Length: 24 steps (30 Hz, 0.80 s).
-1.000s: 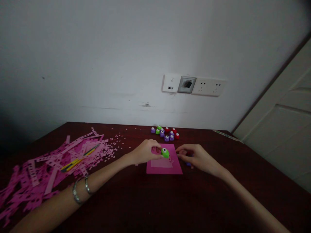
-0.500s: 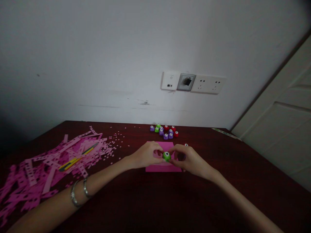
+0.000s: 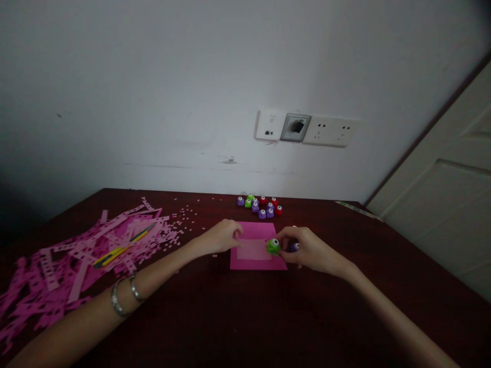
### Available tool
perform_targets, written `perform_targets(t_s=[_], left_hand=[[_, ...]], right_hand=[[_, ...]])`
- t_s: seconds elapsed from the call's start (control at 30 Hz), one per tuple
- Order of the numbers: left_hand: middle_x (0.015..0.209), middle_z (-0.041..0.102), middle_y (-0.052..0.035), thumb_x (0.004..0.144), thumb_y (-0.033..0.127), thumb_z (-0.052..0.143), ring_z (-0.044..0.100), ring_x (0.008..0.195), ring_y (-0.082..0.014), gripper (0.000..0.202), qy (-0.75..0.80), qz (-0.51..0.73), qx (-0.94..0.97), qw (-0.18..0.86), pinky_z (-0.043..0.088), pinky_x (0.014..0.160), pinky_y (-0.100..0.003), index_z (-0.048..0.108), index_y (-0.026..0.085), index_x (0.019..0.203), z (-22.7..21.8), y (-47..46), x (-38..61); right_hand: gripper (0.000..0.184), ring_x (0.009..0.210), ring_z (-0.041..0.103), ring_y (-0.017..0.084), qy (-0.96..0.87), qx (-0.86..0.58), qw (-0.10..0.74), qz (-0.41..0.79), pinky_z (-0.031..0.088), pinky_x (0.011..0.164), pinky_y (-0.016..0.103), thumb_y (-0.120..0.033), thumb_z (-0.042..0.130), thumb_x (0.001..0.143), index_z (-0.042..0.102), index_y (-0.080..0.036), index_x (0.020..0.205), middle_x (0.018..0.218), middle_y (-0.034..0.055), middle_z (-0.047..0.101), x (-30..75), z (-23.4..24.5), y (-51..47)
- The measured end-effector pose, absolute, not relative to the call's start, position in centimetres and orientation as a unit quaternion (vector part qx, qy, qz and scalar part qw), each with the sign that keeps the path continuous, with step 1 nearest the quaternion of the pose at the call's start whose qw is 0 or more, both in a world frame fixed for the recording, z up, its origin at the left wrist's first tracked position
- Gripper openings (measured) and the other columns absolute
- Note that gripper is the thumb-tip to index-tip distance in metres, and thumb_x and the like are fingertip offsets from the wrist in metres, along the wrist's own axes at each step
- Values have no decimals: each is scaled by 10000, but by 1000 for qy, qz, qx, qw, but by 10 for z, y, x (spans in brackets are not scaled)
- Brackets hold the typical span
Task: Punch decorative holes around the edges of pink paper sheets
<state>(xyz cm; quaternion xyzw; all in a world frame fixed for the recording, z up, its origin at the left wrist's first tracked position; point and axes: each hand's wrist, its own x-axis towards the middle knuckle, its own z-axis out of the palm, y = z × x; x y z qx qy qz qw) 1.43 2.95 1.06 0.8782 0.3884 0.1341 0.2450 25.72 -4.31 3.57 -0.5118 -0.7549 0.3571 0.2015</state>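
Between the thumb and fingers of my right hand [image 3: 307, 250] is a green craft punch [image 3: 273, 247] with a white top, above the right part of a bright pink sheet [image 3: 257, 230]. A paler pink piece of paper [image 3: 251, 250] lies on that sheet. My left hand [image 3: 222, 237] is at the sheet's left edge, thumb and forefinger apart, nothing seen between them. A purple punch [image 3: 294, 247] shows just beside my right fingers, and part of another white top appears behind that hand.
Several purple, green and red punches [image 3: 262, 214] stand at the back of the dark red table [image 3: 245, 317]. Leftward lie a heap of punched pink paper strips [image 3: 49, 276], a yellow utility knife [image 3: 115, 254] and tiny paper cutouts [image 3: 178, 227]. A patterned strip [image 3: 356, 209] lies back right.
My left hand has come off the green punch and moved left. My right hand has carried the punch slightly right, uncovering more of the paler paper.
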Motion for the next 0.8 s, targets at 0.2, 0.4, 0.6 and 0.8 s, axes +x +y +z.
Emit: perform_targets(t_s=[0.2, 0.4, 0.6, 0.8], left_hand=[[812, 648, -58, 679, 268, 637, 571, 710, -161, 184, 444, 98, 866, 208, 383, 620, -247, 646, 138, 810, -6, 43, 7], [850, 605, -72, 708, 292, 622, 540, 770, -180, 202, 443, 114, 871, 177, 381, 663, -270, 620, 132, 832, -16, 42, 11], [833, 574, -60, 721, 241, 604, 518, 734, -148, 134, 435, 112, 869, 206, 384, 656, -250, 607, 120, 780, -18, 44, 14], [817, 595, -54, 687, 234, 619, 525, 718, -145, 113, 447, 135, 858, 214, 386, 636, -241, 617, 130, 731, -17, 44, 14]], right_hand=[[200, 570, 547, 104, -729, -525, 192, 394, 528, 429, 226, -263, 611, 717, 589, -135, 870, 781, 26, 576, 281, 33, -33], [144, 569, 545, 91, -724, -543, 176, 388, 529, 449, 212, -194, 595, 693, 573, -135, 824, 786, 21, 565, 284, 35, -32], [158, 575, 542, 94, -733, -544, 165, 374, 532, 444, 213, -207, 600, 699, 571, -132, 835, 794, 26, 563, 284, 32, -30], [170, 548, 529, 80, -738, -541, 160, 370, 524, 427, 200, -259, 608, 716, 566, -138, 829, 782, 16, 556, 284, 29, -30]])
